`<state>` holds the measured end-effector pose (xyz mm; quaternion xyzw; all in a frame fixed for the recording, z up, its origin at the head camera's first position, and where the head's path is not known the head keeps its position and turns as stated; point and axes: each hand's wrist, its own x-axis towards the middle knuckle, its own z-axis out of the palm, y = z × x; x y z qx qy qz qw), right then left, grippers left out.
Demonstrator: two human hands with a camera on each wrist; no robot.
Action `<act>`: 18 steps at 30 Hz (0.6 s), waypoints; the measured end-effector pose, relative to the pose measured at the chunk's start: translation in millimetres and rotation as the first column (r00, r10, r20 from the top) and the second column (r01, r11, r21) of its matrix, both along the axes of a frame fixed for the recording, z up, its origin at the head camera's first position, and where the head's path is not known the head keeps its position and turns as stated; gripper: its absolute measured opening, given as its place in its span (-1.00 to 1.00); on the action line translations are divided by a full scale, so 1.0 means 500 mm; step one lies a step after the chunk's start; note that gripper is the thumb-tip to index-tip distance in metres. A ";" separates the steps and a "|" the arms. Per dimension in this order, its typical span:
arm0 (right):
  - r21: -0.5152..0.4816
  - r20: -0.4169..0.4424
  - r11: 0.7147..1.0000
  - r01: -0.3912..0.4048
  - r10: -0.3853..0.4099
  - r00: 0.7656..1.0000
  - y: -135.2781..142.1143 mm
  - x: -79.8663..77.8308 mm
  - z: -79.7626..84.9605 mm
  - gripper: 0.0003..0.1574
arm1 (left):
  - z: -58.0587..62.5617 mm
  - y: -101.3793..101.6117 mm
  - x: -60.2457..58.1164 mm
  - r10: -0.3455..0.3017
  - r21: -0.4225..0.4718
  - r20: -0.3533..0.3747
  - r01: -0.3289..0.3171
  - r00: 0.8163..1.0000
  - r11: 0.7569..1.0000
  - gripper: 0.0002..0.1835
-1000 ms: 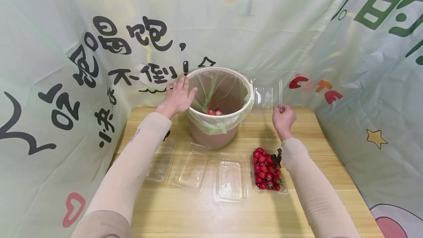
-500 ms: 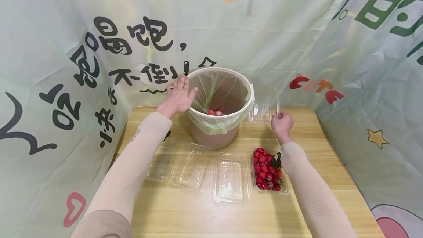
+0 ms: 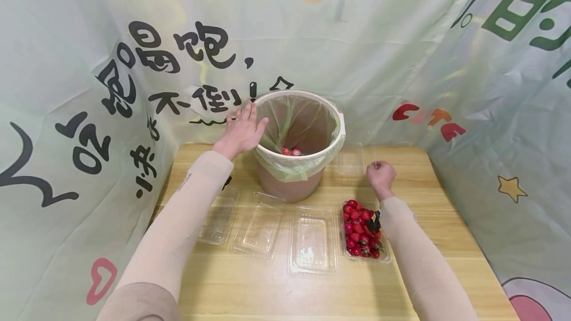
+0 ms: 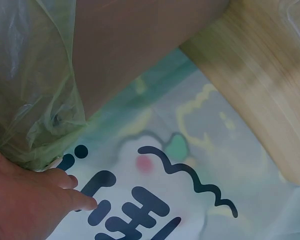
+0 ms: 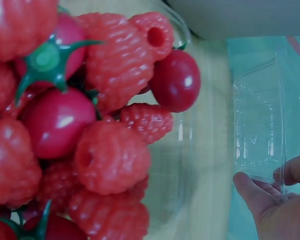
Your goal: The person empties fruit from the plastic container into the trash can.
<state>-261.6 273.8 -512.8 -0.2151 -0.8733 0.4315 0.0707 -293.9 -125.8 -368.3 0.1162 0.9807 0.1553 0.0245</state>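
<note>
Your right hand [image 3: 381, 178] pinches a colourless see-through plastic box [image 5: 257, 125], ribbed walls, glossy glints; your left hand [image 3: 242, 130] rests, fingers extended, at the bin [image 3: 283, 188] rim.

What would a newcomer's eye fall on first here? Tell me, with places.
Most likely the heap of red fruit, bright in its clear box on the right side of the wooden table. Next, the big bin lined with a pale green bag, at the table's back middle, the left grip resting on its rim. Then the right grip, pinching a clear container beyond the fruit.
</note>
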 end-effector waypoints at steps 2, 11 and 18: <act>0.012 0.003 1.000 0.002 -0.002 1.000 0.002 0.001 -0.006 -0.47 | 0.000 0.001 0.000 0.000 0.005 0.000 0.000 1.000 1.000 -0.15; 0.047 0.016 0.999 -0.015 0.014 1.000 0.011 0.004 -0.019 -0.47 | -0.003 0.001 -0.004 0.001 0.001 -0.005 -0.001 1.000 1.000 -0.13; 0.061 0.050 0.998 -0.023 0.020 0.999 0.017 0.007 -0.034 -0.47 | -0.006 0.001 -0.006 0.004 0.003 0.000 -0.004 1.000 1.000 -0.16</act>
